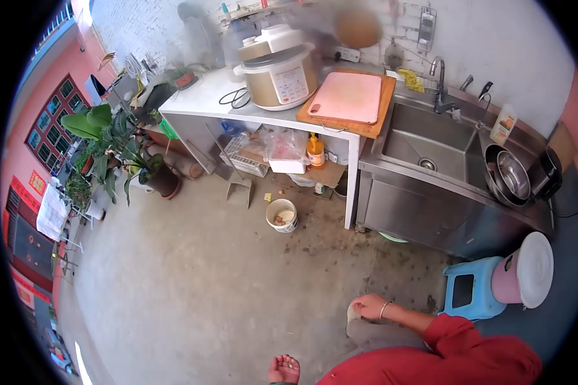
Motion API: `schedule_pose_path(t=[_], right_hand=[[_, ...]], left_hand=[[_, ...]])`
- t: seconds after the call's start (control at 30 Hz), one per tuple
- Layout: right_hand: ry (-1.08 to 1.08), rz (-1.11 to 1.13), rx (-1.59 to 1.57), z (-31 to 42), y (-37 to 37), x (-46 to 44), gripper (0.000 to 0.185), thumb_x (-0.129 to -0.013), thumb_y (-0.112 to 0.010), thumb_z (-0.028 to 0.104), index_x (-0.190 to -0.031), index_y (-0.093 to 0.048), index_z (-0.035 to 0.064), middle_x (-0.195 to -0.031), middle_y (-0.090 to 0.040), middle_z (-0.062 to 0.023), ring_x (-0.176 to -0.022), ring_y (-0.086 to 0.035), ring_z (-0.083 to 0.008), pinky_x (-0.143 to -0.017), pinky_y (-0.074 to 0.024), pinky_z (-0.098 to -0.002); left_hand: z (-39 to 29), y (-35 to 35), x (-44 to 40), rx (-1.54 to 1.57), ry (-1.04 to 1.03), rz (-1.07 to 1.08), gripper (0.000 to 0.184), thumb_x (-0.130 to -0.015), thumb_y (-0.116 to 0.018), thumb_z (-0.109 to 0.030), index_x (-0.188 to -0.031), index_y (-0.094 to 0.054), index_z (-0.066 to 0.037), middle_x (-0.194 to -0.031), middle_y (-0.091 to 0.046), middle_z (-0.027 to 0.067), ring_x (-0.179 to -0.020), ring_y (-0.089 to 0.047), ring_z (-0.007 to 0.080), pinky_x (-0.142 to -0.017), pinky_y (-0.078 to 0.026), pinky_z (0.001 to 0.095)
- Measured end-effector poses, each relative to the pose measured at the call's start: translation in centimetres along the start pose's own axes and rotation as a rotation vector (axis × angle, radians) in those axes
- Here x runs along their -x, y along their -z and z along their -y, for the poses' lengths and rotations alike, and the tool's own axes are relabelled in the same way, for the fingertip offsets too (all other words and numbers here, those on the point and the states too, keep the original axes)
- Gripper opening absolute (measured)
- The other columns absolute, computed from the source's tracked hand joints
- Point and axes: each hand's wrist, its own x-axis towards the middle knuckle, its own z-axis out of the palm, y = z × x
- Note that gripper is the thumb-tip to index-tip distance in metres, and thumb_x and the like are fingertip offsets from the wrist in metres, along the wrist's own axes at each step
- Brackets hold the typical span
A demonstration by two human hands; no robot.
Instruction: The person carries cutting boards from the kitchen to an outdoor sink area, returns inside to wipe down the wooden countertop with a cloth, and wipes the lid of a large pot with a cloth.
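Note:
My left hand point(284, 369) is at the bottom edge, palm turned up and fingers curled in. A small pale spot shows at its fingers, too small to name. My right hand point(369, 306), with a bracelet point(385, 309) at the wrist, hangs in front of my grey trouser leg point(385, 335). Its fingers are loosely bent and apart, with nothing visible in them. Both hands are away from the worktop and the sink. On the floor ahead stands a small white bucket point(282, 215) with scraps inside.
A white table point(202, 99) carries an electric pressure cooker point(279, 77) and a pink cutting board point(345, 96). Right of it is a steel sink point(430, 138) with metal bowls point(512, 174). A blue stool point(472, 289) and a pink lidded bucket point(507, 279) stand nearby. Potted plants point(160, 176) line the left.

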Motion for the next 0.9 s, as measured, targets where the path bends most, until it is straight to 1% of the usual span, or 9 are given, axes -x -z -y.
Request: schedule_pose_path(t=[0.07, 0.2, 0.3, 0.53, 0.6, 0.7, 0.8, 0.87, 0.9], right_hand=[[-0.034, 0.018, 0.075, 0.5, 2.7, -2.7, 0.023, -0.076, -0.050, 0.025, -0.089, -0.061, 0.0092, -0.086, -0.062, -0.0126, -0.079, -0.058, -0.0297, -0.070, -0.0461, -0.0366], [-0.032, -0.050, 0.021, 0.7, 5.6, -5.8, 0.023, -0.075, -0.051, 0.024, -0.088, -0.062, 0.0088, -0.086, -0.061, -0.0145, -0.081, -0.058, -0.0312, -0.071, -0.0459, -0.0366], [-0.050, -0.072, -0.066, 0.0, 7.0, -7.2, 0.023, -0.075, -0.052, 0.024, -0.089, -0.062, 0.0077, -0.087, -0.062, -0.0141, -0.082, -0.059, -0.0302, -0.071, -0.0466, -0.0353], [-0.219, -0.105, -0.143, -3.7, 8.2, -8.3, 0.024, -0.075, -0.054, 0.024, -0.089, -0.063, 0.0069, -0.083, -0.063, -0.0131, -0.079, -0.060, -0.0274, -0.070, -0.0470, -0.0334], [-0.274, -0.150, -0.091, -4.4, 8.8, -9.2, 0.023, -0.077, -0.055, 0.023, -0.093, -0.063, 0.0077, -0.080, -0.064, -0.0103, -0.072, -0.061, -0.0179, -0.066, -0.0465, -0.0285], [-0.381, -0.217, -0.185, -4.3, 10.0, -11.5, 0.024, -0.077, -0.054, 0.022, -0.093, -0.063, 0.0074, -0.078, -0.064, -0.0101, -0.069, -0.060, -0.0168, -0.065, -0.0465, -0.0276], [-0.466, -0.294, -0.189, -3.7, 10.3, -14.7, 0.023, -0.077, -0.054, 0.022, -0.093, -0.063, 0.0073, -0.076, -0.063, -0.0098, -0.067, -0.060, -0.0163, -0.063, -0.0465, -0.0272], [-0.509, -0.288, -0.193, -1.8, 10.9, -17.3, 0.024, -0.076, -0.055, 0.023, -0.093, -0.063, 0.0080, -0.078, -0.063, -0.0105, -0.071, -0.060, -0.0189, -0.065, -0.0467, -0.0282], [-0.542, -0.275, -0.192, -0.8, 11.3, -18.7, 0.025, -0.075, -0.055, 0.025, -0.092, -0.063, 0.0088, -0.080, -0.063, -0.0112, -0.074, -0.061, -0.0214, -0.067, -0.0470, -0.0291]], left_hand=[[-0.7, -1.3, -2.4, 0.030, 0.137, 0.263, 0.020, -0.082, -0.049, -0.023, -0.082, -0.059, -0.005, -0.082, -0.061, 0.0081, -0.079, -0.056, 0.0207, -0.074, -0.045, 0.0356], [-0.5, -7.8, -4.1, -0.031, 0.043, 0.171, 0.031, -0.087, -0.039, -0.027, -0.078, -0.056, -0.003, -0.082, -0.061, 0.0110, -0.079, -0.058, 0.0245, -0.072, -0.049, 0.0379], [-0.8, -13.9, -5.6, -0.082, 0.044, 0.150, 0.034, -0.088, -0.036, -0.026, -0.086, -0.057, 0.001, -0.089, -0.060, 0.0144, -0.087, -0.057, 0.0268, -0.080, -0.047, 0.0400], [-2.4, -28.6, -12.8, -0.236, 0.081, 0.269, 0.038, -0.089, -0.034, -0.027, -0.096, -0.052, 0.005, -0.096, -0.057, 0.0181, -0.094, -0.054, 0.0289, -0.088, -0.043, 0.0418], [-3.0, -32.8, -15.6, -0.256, 0.097, 0.299, 0.038, -0.089, -0.034, -0.027, -0.097, -0.052, 0.006, -0.097, -0.056, 0.0183, -0.094, -0.054, 0.0290, -0.088, -0.043, 0.0417], [-4.3, -39.6, -20.3, -0.320, 0.102, 0.302, 0.039, -0.089, -0.034, -0.028, -0.097, -0.051, 0.006, -0.095, -0.057, 0.0176, -0.094, -0.054, 0.0290, -0.088, -0.043, 0.0415], [-5.1, -46.4, -26.3, -0.383, 0.114, 0.298, 0.040, -0.089, -0.035, -0.029, -0.102, -0.048, 0.007, -0.106, -0.051, 0.0196, -0.097, -0.052, 0.0296, -0.088, -0.043, 0.0401], [-5.8, -50.4, -31.0, -0.463, 0.065, 0.297, 0.051, -0.087, -0.035, -0.041, -0.116, -0.040, 0.001, -0.123, -0.039, 0.0194, -0.110, -0.042, 0.0336, -0.091, -0.035, 0.0524], [-6.3, -52.8, -31.1, -0.460, 0.073, 0.298, 0.051, -0.087, -0.035, -0.041, -0.116, -0.040, 0.001, -0.123, -0.039, 0.0194, -0.110, -0.042, 0.0336, -0.091, -0.035, 0.0524]])
